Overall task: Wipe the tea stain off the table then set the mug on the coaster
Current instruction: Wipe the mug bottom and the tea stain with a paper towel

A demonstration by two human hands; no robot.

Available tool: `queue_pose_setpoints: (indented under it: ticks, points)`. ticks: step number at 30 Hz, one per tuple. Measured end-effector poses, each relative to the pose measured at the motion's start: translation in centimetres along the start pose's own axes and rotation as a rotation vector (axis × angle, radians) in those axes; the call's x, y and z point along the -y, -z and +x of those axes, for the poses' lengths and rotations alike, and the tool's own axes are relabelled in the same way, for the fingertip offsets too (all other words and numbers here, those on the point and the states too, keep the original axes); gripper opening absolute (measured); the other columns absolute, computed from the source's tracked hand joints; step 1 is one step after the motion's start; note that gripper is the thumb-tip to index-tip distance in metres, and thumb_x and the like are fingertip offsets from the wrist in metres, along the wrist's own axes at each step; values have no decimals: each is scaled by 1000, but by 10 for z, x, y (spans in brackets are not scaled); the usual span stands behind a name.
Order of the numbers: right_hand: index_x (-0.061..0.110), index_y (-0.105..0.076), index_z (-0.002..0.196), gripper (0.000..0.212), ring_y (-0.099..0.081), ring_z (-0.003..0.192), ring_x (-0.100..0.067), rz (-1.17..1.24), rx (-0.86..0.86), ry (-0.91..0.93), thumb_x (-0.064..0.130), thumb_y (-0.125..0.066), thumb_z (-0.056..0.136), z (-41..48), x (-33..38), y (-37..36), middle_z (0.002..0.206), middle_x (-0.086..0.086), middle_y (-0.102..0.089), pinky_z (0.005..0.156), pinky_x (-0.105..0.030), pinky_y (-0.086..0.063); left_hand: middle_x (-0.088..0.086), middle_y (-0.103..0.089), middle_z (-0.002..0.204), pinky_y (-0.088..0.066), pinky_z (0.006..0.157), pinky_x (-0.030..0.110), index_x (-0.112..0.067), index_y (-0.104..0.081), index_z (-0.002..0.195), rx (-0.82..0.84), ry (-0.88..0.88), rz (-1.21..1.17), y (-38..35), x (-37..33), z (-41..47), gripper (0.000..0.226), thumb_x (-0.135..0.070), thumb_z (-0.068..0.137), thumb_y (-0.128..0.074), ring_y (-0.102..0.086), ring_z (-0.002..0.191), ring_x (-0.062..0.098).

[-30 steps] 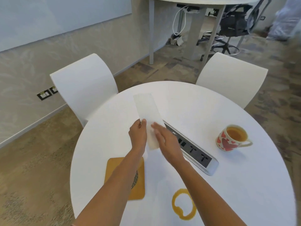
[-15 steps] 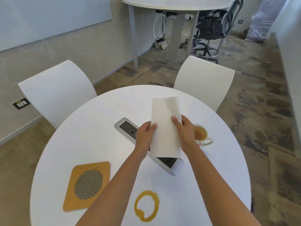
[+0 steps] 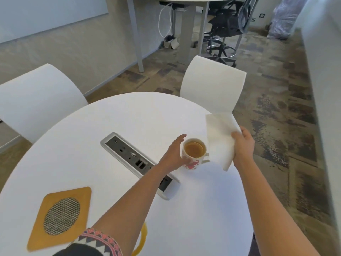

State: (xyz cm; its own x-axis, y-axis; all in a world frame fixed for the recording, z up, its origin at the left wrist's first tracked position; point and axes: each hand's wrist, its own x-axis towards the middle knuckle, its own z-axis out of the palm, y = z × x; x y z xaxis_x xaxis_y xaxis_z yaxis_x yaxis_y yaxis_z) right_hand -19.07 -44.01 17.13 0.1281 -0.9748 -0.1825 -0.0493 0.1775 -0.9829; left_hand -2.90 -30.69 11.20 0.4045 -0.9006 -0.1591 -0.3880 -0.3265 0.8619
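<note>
Nearest, one ring-shaped stain (image 3: 142,239) is seen on the table (image 3: 193,209), well on the near side of the panel (image 3: 129,154) and partly covered by the left forearm and a patterned sleeve (image 3: 99,241). One yellow coaster (image 3: 60,217) with a mesh centre is laid to the near left of the panel, apart from the stain.

The panel's sockets are counted as several; their markings are too small to be read.

Now the grips. The left hand (image 3: 175,154) is stretched across the panel's near end and set against the one mug (image 3: 194,154). The thumb is pressed to its near wall, and the fingers are loosely spread along its left side, not closed round it. The mug, with red hearts and tea inside, is stood just right of the panel, well away from the coaster. No lettering on it can be made out.

Further right of the panel, one white napkin (image 3: 219,137) is pinched between the thumb and curled fingers of the right hand (image 3: 243,145) and held up just beside the mug.

Beyond the panel, a white chair (image 3: 36,100) is seen on the left and a second chair (image 3: 212,84) on the right. Farthest, a desk (image 3: 136,24) and one black stool (image 3: 228,28) are seen.
</note>
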Motion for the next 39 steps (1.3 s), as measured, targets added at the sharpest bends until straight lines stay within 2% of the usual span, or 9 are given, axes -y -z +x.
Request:
queue_pose_setpoints:
  ticks: [3,8,13,19,25,28,32,36,39]
  points:
    - [27,-63,84,27,-52,74,-22,-16,-47,-44,5,-46,83,12,-12,18,85,-2,-60,63,-30,-44,2,-39,142,-34,106,36,-26,-21,145,17,-1,-50,-14,5,10,104,-21,63,-84,-40,128,17]
    - [19,-64,99,25,-53,71,-20,-90,-45,-101,7,-46,85,22,-34,37,82,1,-61,58,-28,-45,-4,-46,129,-39,83,12,-25,-15,142,-4,17,-184,-26,7,16,108,-5,63,-85,-47,113,11]
    - [16,-68,105,22,-63,84,-26,-96,-21,-154,19,-66,84,29,-61,44,96,-4,-68,76,-40,-55,-4,-47,123,-41,80,4,-19,-16,141,-70,11,-260,-35,15,17,111,-1,58,-87,-51,110,12]
    - [14,-68,103,27,-61,83,-26,-148,-88,-182,24,-74,79,34,-79,42,95,-6,-67,73,-37,-52,-17,-53,114,-41,73,2,-28,-33,126,-133,-4,-278,-43,14,20,95,-3,54,-89,-52,99,-16]
    - [12,-59,123,54,-61,101,-31,-228,-144,-184,33,-75,76,32,-87,40,114,-9,-64,87,-46,-52,-14,-57,120,-43,82,10,-26,-44,124,-226,-20,-271,-47,9,16,87,-17,51,-91,-54,107,-4]
    - [6,-60,118,63,-61,105,-33,-191,-151,-238,47,-70,71,33,-94,42,117,-13,-64,87,-47,-52,-17,-60,117,-47,89,22,-30,-45,123,-275,-10,-308,-44,0,15,86,-19,50,-90,-56,107,-2]
    - [6,-58,90,20,-58,81,-27,-85,-82,-268,27,-58,91,21,-94,37,87,-9,-63,72,-36,-46,-21,-62,109,-56,81,50,-39,-47,119,-270,-20,-359,-28,-26,18,85,-23,47,-90,-60,105,8]
    - [10,-60,97,10,-59,85,-27,-31,63,-289,16,-53,94,3,-98,22,90,-6,-64,80,-43,-50,-18,-61,114,-52,91,39,-34,-46,121,-304,-80,-321,-16,-53,18,85,-25,47,-89,-57,107,1]
    - [19,-68,84,18,-62,85,-28,-50,185,-289,10,-53,89,-12,-98,8,89,-6,-68,80,-44,-52,-17,-60,116,-52,88,36,-32,-46,122,-331,-110,-319,-11,-68,17,84,-22,50,-88,-56,107,0]
